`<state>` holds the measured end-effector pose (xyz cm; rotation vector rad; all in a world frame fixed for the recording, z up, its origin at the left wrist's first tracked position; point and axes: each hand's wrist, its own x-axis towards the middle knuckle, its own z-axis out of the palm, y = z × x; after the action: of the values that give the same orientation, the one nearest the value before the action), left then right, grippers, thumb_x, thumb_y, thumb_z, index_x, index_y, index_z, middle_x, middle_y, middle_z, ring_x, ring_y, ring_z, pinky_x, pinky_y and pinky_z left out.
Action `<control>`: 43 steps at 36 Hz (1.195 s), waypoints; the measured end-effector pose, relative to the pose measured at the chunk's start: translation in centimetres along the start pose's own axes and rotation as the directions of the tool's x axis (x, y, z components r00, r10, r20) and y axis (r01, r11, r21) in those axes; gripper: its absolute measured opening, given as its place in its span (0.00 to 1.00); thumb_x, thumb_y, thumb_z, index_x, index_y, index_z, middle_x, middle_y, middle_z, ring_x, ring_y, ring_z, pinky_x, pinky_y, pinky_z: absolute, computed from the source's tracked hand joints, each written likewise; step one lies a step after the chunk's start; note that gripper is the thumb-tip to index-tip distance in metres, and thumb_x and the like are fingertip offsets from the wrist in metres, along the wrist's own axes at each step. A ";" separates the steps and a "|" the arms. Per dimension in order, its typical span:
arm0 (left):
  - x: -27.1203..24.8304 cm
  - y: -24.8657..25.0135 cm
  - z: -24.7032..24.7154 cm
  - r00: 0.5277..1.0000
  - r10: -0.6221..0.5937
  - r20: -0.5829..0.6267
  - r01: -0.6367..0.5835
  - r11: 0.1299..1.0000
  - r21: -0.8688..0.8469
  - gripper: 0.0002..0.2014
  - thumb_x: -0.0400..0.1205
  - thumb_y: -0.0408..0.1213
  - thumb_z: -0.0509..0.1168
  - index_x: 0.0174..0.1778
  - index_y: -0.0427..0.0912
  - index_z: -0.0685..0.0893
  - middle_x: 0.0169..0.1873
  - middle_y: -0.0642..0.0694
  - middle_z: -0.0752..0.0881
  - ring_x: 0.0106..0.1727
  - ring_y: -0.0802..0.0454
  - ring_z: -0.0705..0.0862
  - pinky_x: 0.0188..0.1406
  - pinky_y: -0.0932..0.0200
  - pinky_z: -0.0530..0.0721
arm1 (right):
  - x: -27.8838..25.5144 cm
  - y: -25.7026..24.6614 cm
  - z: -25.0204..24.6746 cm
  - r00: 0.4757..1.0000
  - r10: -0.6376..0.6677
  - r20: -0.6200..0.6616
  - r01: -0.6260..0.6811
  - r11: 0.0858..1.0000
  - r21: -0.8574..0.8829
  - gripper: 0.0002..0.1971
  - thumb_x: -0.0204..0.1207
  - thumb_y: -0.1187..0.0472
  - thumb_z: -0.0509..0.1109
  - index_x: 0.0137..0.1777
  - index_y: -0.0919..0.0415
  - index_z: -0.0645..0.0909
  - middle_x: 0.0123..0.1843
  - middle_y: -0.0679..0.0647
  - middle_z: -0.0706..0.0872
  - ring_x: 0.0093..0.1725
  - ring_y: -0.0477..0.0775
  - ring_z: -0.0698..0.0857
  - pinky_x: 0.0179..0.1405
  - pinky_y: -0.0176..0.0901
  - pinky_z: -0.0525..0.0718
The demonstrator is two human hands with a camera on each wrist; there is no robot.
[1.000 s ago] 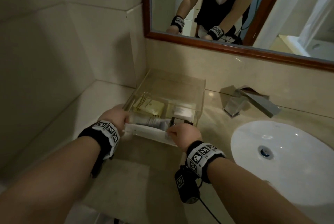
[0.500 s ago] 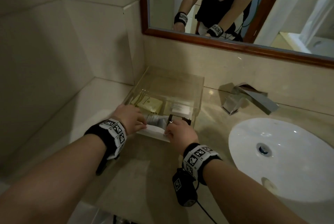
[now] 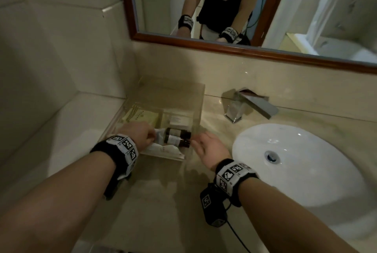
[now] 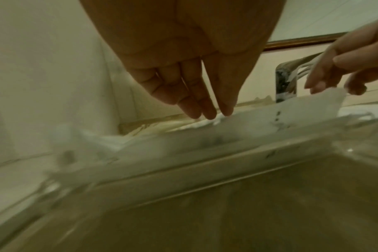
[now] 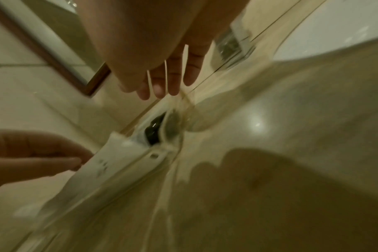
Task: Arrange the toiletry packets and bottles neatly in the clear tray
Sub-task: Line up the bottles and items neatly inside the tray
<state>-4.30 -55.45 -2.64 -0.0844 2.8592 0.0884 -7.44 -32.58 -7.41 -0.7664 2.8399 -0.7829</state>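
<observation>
The clear tray (image 3: 177, 93) stands in the counter's back left corner. Inside lie beige packets (image 3: 140, 117), a small white packet (image 3: 176, 120), two dark bottles (image 3: 177, 138) on their sides, and a long white packet (image 3: 163, 150) along the front wall. My left hand (image 3: 150, 134) reaches into the tray's near left. In the left wrist view its straight fingertips (image 4: 208, 114) touch the white packet (image 4: 259, 117). My right hand (image 3: 196, 140) hovers just outside the tray's right near corner, fingers (image 5: 173, 80) spread and holding nothing, above a bottle cap (image 5: 154, 130).
A chrome faucet (image 3: 247, 105) and a white basin (image 3: 295, 163) lie to the right. Tiled walls close off the left and back, with a framed mirror (image 3: 224, 46) above. Bare beige counter (image 3: 163, 201) stretches in front of the tray.
Both hands held the long white packet at the tray's front. My right hand has let go and drawn back to the right, uncovering the bottles. The left hand stays on the packet.
</observation>
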 end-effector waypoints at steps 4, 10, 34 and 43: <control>0.7 3.7 -0.5 0.997 0.073 -0.010 -0.073 0.996 -0.041 0.13 0.82 0.43 0.61 0.61 0.52 0.85 0.59 0.48 0.84 0.61 0.48 0.81 0.58 0.56 0.78 | -1.3 3.8 -3.0 0.992 0.129 0.000 -0.129 0.992 -0.003 0.18 0.84 0.51 0.58 0.63 0.62 0.80 0.61 0.59 0.80 0.60 0.60 0.80 0.58 0.43 0.75; 2.2 11.2 -0.6 0.977 0.213 0.005 -0.210 0.969 -0.130 0.14 0.83 0.41 0.60 0.63 0.51 0.84 0.61 0.49 0.84 0.63 0.49 0.81 0.64 0.56 0.78 | -4.7 12.3 -7.7 0.933 0.356 0.061 -0.358 0.933 0.027 0.15 0.82 0.52 0.61 0.61 0.60 0.82 0.60 0.59 0.83 0.59 0.58 0.82 0.63 0.46 0.77; 5.2 29.7 5.2 0.967 0.172 0.186 -0.110 0.947 -0.301 0.15 0.84 0.44 0.58 0.65 0.49 0.82 0.63 0.48 0.82 0.64 0.49 0.80 0.64 0.58 0.75 | -8.3 28.1 -5.9 0.560 0.527 0.639 -0.521 0.824 -0.223 0.27 0.77 0.53 0.71 0.74 0.55 0.69 0.73 0.55 0.76 0.69 0.57 0.78 0.66 0.47 0.76; 5.4 30.6 6.1 0.957 0.140 0.253 -0.050 0.942 -0.331 0.15 0.85 0.44 0.58 0.65 0.49 0.81 0.63 0.49 0.82 0.62 0.51 0.81 0.63 0.57 0.76 | -7.6 28.4 -4.0 0.559 0.461 0.690 -0.376 0.882 -0.284 0.26 0.75 0.54 0.72 0.72 0.55 0.72 0.71 0.57 0.76 0.67 0.61 0.78 0.65 0.49 0.78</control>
<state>-9.84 -24.78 -8.34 0.0034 2.5455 0.5447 -14.29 -5.91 -18.59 -0.2624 2.1443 -0.1576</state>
